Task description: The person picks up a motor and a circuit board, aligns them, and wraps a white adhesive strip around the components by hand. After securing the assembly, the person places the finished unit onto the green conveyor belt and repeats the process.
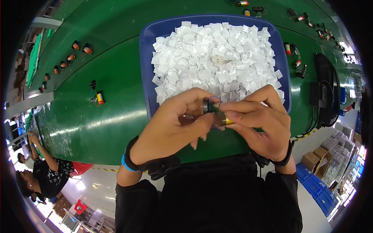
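Note:
In front of my chest, both hands meet over the near edge of a blue tray [288, 93] heaped with small white square pieces [210, 50]. My left hand [171, 124] is closed, its thumb and fingers around a small black round part [206, 105]. A small cylindrical battery [226, 122] with a yellow band sits between the fingertips, pinched by my right hand [262, 120]. A thin dark wire loops above the two parts. Fingers and motion blur hide where they join.
On the green work surface [89, 128], a wired battery [100, 98] lies left of the tray. Several more batteries [71, 57] lie farther left, others at the right. A black mesh-backed object [326, 89] stands at the right. Another person [50, 171] is at the far left.

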Tool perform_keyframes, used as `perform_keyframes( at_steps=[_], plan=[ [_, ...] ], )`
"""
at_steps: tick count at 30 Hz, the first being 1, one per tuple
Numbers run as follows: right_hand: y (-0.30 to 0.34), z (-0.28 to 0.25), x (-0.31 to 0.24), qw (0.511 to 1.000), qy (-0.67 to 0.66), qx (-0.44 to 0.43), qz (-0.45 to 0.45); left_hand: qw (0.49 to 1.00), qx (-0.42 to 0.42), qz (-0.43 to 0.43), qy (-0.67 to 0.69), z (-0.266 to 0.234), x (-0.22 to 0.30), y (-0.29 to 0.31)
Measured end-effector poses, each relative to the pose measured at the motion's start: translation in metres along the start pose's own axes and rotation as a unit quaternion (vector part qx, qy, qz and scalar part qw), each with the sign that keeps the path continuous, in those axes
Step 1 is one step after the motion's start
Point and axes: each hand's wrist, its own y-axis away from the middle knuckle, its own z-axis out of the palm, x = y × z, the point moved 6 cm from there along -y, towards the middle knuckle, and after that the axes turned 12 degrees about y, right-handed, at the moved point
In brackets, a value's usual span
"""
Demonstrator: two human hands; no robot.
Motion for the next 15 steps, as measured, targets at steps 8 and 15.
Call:
perform_keyframes(
  at_steps=[8,15],
  plan=[
    [0.0007,0.0,-0.0018,0.997,0.068,0.011,-0.028,0.997,-0.005,0.056,-0.052,0.0037,0.0009,0.0004],
    [-0.0053,-0.0065,-0.0082,0.992,0.089,0.08,-0.046,0.992,0.005,0.123,0.015,0.0052,-0.0011,-0.0061]
  ],
)
